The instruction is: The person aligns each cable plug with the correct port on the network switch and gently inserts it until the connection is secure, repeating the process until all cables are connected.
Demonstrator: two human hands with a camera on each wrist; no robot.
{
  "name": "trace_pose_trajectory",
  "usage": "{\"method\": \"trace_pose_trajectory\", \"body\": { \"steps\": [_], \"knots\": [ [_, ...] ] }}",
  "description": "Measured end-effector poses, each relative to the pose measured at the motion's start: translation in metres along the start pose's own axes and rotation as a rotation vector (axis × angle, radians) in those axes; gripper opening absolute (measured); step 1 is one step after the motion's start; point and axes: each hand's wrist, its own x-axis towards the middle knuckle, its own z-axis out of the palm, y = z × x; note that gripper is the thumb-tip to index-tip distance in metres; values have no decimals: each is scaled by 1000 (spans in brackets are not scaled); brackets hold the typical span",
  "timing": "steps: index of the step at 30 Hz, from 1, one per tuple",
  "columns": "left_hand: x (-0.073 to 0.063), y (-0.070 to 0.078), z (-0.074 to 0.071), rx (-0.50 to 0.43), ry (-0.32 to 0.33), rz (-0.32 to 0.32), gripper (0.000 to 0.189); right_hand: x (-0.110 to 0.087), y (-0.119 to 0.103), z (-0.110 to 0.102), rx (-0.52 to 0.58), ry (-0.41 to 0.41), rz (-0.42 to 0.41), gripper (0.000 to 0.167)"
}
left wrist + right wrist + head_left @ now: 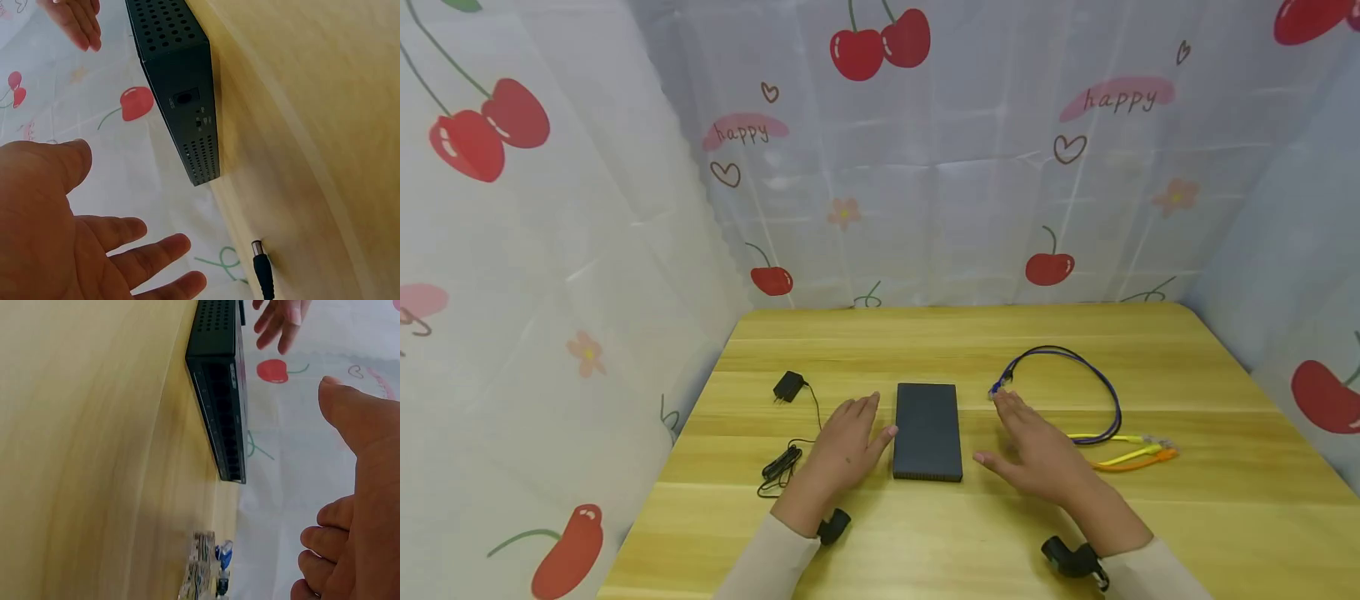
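Observation:
A flat black network switch (927, 432) lies on the wooden table between the two hands. My left hand (847, 447) hovers at its left side with fingers extended and holds nothing. On the other side, my right hand (1045, 454) is held over the table, fingers extended and thumb apart, also holding nothing. In the left wrist view the switch's side shows a round power socket (184, 98) and vent holes. The right wrist view shows a row of network ports (225, 425) along the opposite side.
Left of the left hand lies a black power adapter (789, 386) with its bundled cord (782, 463); its barrel plug (262, 272) points upward in the left wrist view. At right are a looped dark blue network cable (1118, 408), yellow cables (1138, 455) and an orange one (1138, 467).

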Motion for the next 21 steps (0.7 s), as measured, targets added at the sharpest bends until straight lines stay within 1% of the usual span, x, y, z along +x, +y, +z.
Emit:
{"method": "trace_pose_trajectory", "body": {
  "steps": [5,10,11,14,17,21],
  "knots": [
    [1,2,-1,-5,-18,12,75,3,-9,6,6,0,-42,98],
    [0,1,1,-49,-15,25,72,5,-20,12,10,-19,-49,98],
    [-1,0,1,-63,-13,23,71,6,-23,13,10,-26,-50,99],
    [-4,-3,0,-96,-6,-11,70,11,-31,18,3,-58,-70,99],
    [-8,-6,-3,-124,13,-44,69,17,-39,21,0,-73,-99,99],
    [-9,-7,-3,-143,21,-34,68,21,-45,23,-17,-87,-117,99]
  ]
}}
